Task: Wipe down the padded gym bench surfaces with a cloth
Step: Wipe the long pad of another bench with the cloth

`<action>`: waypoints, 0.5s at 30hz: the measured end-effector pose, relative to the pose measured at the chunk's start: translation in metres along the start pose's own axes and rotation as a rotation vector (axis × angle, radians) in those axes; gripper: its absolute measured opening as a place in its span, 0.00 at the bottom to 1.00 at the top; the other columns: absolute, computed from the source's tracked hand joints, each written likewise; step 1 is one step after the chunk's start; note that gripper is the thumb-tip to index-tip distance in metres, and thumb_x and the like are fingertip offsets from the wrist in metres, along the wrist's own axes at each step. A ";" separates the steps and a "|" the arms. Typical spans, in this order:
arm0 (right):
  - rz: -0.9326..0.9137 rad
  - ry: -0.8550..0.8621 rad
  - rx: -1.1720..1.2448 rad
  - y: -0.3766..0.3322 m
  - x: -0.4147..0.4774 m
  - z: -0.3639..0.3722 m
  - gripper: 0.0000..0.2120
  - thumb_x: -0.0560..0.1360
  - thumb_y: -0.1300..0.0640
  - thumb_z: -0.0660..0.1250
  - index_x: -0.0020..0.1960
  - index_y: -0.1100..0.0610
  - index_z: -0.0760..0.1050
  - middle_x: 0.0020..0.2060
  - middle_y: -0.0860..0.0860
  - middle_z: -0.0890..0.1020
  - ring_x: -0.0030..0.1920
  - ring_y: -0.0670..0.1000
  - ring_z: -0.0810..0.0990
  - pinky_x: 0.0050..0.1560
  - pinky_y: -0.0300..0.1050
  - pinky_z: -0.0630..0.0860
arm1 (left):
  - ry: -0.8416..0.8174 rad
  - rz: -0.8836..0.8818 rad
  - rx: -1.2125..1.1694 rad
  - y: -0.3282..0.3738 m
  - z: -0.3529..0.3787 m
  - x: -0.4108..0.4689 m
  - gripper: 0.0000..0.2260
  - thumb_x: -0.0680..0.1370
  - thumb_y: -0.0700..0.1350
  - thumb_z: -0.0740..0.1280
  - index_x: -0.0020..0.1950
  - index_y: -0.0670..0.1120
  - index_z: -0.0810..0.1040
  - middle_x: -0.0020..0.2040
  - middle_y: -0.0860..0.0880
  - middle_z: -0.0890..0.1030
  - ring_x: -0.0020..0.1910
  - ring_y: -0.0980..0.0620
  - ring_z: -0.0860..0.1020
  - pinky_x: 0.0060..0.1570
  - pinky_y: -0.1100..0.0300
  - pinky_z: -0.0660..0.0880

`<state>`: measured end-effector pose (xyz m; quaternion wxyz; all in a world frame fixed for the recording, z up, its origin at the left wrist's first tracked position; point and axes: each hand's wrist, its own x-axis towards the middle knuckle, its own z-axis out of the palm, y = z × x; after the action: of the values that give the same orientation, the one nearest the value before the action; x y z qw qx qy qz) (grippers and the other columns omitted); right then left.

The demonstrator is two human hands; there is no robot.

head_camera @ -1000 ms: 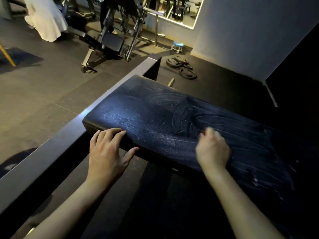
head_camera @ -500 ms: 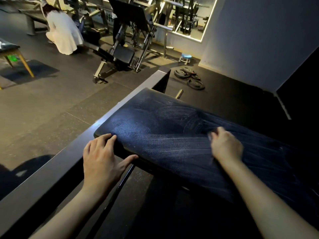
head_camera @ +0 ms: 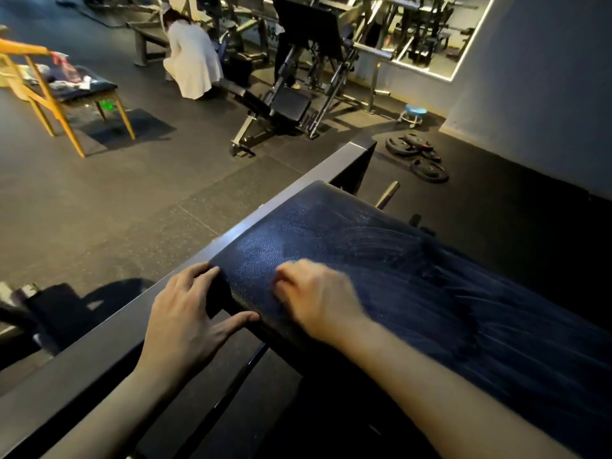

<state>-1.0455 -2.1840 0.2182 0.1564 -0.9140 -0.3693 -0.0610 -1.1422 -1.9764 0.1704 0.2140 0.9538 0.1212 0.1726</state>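
The dark blue padded bench pad (head_camera: 381, 260) slants from the centre to the lower right, with pale wipe streaks across its surface. My left hand (head_camera: 188, 319) rests on the pad's near left corner, fingers laid flat on top and thumb stretched along the front edge. My right hand (head_camera: 314, 296) presses on the pad just right of that corner. It is motion-blurred, knuckles up and fingers curled under. No cloth shows; anything beneath the right hand is hidden.
A grey metal frame rail (head_camera: 281, 207) runs along the pad's left side. Weight plates (head_camera: 420, 157) lie on the floor behind, near a small blue stool (head_camera: 414, 114). A black gym machine (head_camera: 298, 104), a crouching person in white (head_camera: 193, 64) and a wooden chair (head_camera: 66, 94) stand further back.
My right hand has swept left across the pad, from its middle to near the left corner. My left hand has stayed on the corner. The view has tilted up, showing more of the room.
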 end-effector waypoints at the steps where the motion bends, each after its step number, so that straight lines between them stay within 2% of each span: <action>1: 0.095 0.021 -0.033 0.028 0.010 -0.005 0.11 0.82 0.45 0.60 0.57 0.49 0.76 0.50 0.51 0.81 0.52 0.57 0.81 0.46 0.51 0.76 | -0.015 -0.008 0.019 0.000 -0.002 0.001 0.48 0.64 0.80 0.61 0.68 0.44 0.79 0.67 0.48 0.78 0.66 0.46 0.75 0.65 0.45 0.73; 5: 0.527 0.063 -0.222 0.131 0.074 -0.024 0.11 0.83 0.48 0.59 0.60 0.53 0.73 0.56 0.57 0.81 0.56 0.61 0.80 0.50 0.52 0.72 | -0.036 -0.040 0.046 0.004 -0.006 0.003 0.49 0.63 0.81 0.61 0.69 0.45 0.79 0.68 0.49 0.77 0.66 0.47 0.75 0.66 0.46 0.73; 7: 0.541 0.097 -0.216 0.120 0.096 -0.017 0.11 0.83 0.51 0.60 0.62 0.55 0.73 0.58 0.59 0.80 0.59 0.62 0.79 0.53 0.53 0.73 | -0.041 -0.057 0.047 0.006 -0.005 0.002 0.49 0.63 0.81 0.61 0.70 0.45 0.79 0.69 0.50 0.76 0.67 0.47 0.75 0.67 0.47 0.73; 10: 0.319 0.065 -0.076 0.037 0.092 0.015 0.08 0.82 0.52 0.60 0.57 0.53 0.74 0.53 0.57 0.80 0.53 0.60 0.80 0.43 0.50 0.69 | -0.058 -0.075 0.026 0.007 -0.008 0.002 0.50 0.63 0.81 0.61 0.71 0.46 0.77 0.71 0.51 0.75 0.69 0.48 0.73 0.67 0.48 0.73; 12: 0.006 -0.012 -0.011 -0.018 0.063 0.019 0.07 0.82 0.52 0.60 0.54 0.53 0.74 0.47 0.55 0.79 0.47 0.59 0.79 0.40 0.49 0.67 | -0.076 -0.073 0.040 0.007 -0.010 0.001 0.50 0.63 0.81 0.61 0.73 0.47 0.76 0.72 0.51 0.74 0.70 0.49 0.72 0.67 0.48 0.73; 14: -0.210 -0.026 0.010 -0.026 0.037 0.014 0.08 0.80 0.50 0.61 0.51 0.53 0.75 0.42 0.53 0.78 0.43 0.58 0.79 0.37 0.50 0.71 | -0.075 -0.065 0.052 0.007 -0.009 0.001 0.50 0.64 0.81 0.61 0.73 0.47 0.76 0.72 0.51 0.74 0.70 0.48 0.73 0.67 0.48 0.73; 15: -0.241 -0.009 0.017 -0.011 0.033 0.011 0.09 0.79 0.48 0.61 0.52 0.52 0.76 0.42 0.52 0.79 0.43 0.58 0.80 0.39 0.51 0.74 | -0.073 -0.070 0.048 0.006 -0.009 0.001 0.50 0.64 0.81 0.61 0.73 0.47 0.76 0.72 0.51 0.74 0.70 0.48 0.73 0.67 0.48 0.73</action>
<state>-1.0293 -2.1511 0.2182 0.1540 -0.8620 -0.4774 -0.0723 -1.1442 -1.9785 0.1813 0.2011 0.9596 0.1506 0.1271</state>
